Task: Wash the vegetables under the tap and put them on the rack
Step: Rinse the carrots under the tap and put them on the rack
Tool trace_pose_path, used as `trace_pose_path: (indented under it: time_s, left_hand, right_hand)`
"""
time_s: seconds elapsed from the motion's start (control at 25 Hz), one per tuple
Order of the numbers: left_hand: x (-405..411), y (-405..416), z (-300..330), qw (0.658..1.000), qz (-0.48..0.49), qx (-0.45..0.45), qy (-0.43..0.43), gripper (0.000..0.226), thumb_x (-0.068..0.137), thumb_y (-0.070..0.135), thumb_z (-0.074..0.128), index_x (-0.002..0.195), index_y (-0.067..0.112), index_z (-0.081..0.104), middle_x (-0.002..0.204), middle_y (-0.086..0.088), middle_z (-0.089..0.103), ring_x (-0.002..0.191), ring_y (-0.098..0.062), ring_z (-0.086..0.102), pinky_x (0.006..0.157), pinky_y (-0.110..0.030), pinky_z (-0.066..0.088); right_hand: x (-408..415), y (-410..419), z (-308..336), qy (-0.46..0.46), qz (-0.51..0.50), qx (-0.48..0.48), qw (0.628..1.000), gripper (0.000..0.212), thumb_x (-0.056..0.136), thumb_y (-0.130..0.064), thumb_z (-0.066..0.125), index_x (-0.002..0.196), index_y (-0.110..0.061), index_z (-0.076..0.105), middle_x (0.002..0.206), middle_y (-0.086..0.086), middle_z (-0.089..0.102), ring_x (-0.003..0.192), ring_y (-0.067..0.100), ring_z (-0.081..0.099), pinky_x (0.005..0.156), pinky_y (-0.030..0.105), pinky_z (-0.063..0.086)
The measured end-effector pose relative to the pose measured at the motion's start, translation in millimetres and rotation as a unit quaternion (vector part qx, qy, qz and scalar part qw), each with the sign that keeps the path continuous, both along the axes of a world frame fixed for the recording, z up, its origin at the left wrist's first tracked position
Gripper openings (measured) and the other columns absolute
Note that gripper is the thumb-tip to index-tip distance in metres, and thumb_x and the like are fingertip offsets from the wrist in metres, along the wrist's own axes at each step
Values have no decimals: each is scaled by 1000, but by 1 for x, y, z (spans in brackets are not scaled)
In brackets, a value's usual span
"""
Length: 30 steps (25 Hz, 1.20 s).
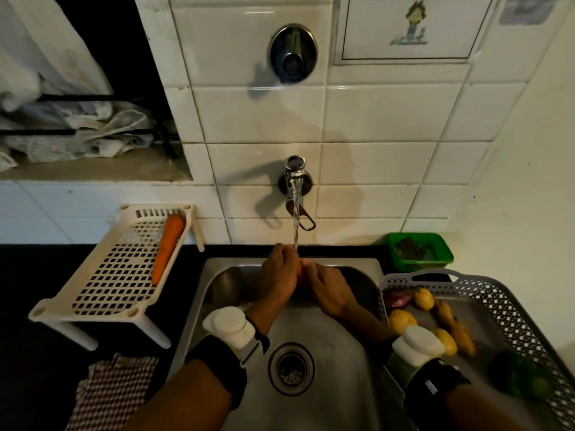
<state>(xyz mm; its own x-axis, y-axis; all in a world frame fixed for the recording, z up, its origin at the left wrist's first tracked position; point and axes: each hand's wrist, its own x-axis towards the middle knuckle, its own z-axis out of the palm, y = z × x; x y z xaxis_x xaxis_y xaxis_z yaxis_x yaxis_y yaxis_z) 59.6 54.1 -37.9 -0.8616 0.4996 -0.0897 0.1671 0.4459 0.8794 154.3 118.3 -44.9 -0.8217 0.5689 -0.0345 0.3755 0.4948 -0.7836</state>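
Both hands meet under the tap (pixel 295 181) stream at the sink's (pixel 326 337) back edge. The left hand (pixel 278 272) and right hand (pixel 329 290) curl around an orange vegetable (pixel 300 270), mostly hidden between them. One carrot (pixel 166 247) lies along the rack's (pixel 102 293) right edge, left of the sink. The basket (pixel 497 306) of vegetables touches the sink's right rim.

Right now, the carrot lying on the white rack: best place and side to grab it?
Probably the thick upper half of the carrot, pinched across its width from above. It lies flat on the white rack along the right edge, fat end toward the wall and tip toward the camera. The rack's raised rim sits close on its right side, so come from above or the left. Both hands are busy under the tap.
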Motion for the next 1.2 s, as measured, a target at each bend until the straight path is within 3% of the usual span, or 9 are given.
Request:
trace_pose_path:
  time_s: [0.12,0.24,0.4,0.52,0.64,0.8,0.92,1.08,1.2]
  left_hand:
    - [-14,15,4,990,77,-3,-120,28,98,34,41,77,21,54,86,-8,59,75,-20,56,76,-35,48]
    - [-21,11,15,968,59,-59,-236,34,97,41,45,86,13,60,68,-7,55,54,-16,51,50,-26,41]
    - [-10,-14,5,995,-86,31,-35,23,98,43,42,106,27,57,97,-2,58,77,-15,60,56,-18,46]
    - [-23,-40,0,974,-200,27,99,27,95,35,51,122,29,54,118,3,47,102,-8,51,69,-6,40]
    - [-40,-49,-5,957,-236,-29,163,31,93,47,50,121,35,52,119,3,51,104,-11,53,81,-17,45]
    - [-32,-47,-9,977,-193,37,79,21,96,48,43,105,32,55,103,4,59,91,-8,59,76,-23,49]
    - [-25,-35,-4,997,-60,53,6,31,99,43,39,87,20,56,82,2,57,82,-16,57,77,-31,47]
    - [-25,-23,5,997,-8,-79,7,35,100,43,34,78,21,51,77,2,51,76,-17,51,75,-30,41]
    - [-22,-25,5,997,5,-72,-22,36,100,44,35,71,25,48,75,0,53,70,-15,53,73,-33,47]
  right_hand:
    - [12,-8,3,7,47,60,997,44,98,-50,33,131,-26,48,111,-7,61,95,9,59,91,32,50]
    - [25,-9,9,42,57,122,990,39,100,-37,40,135,-21,46,110,-6,58,91,4,55,83,21,43]
    - [9,-2,16,26,-90,78,993,37,99,-42,39,91,-18,66,76,-3,64,64,3,58,61,17,43]
    - [-11,9,16,-19,-152,-67,986,41,94,-49,47,76,-17,66,72,3,68,67,15,66,73,33,56]
    - [-23,11,19,-14,-144,-180,973,41,92,-45,54,77,-10,69,76,9,71,74,22,69,83,41,56]
    - [-11,4,30,17,-42,73,996,44,95,-49,44,81,-14,67,75,3,68,65,14,62,64,28,49]
    - [4,2,33,-26,106,300,948,32,97,-44,41,114,-22,58,102,0,62,81,15,60,68,24,38]
    - [11,2,28,-110,157,390,901,51,93,-44,49,138,-25,34,124,3,50,96,23,59,67,29,38]
    - [5,0,30,-128,101,374,913,42,99,-50,28,128,-23,43,104,3,64,78,21,61,65,28,40]
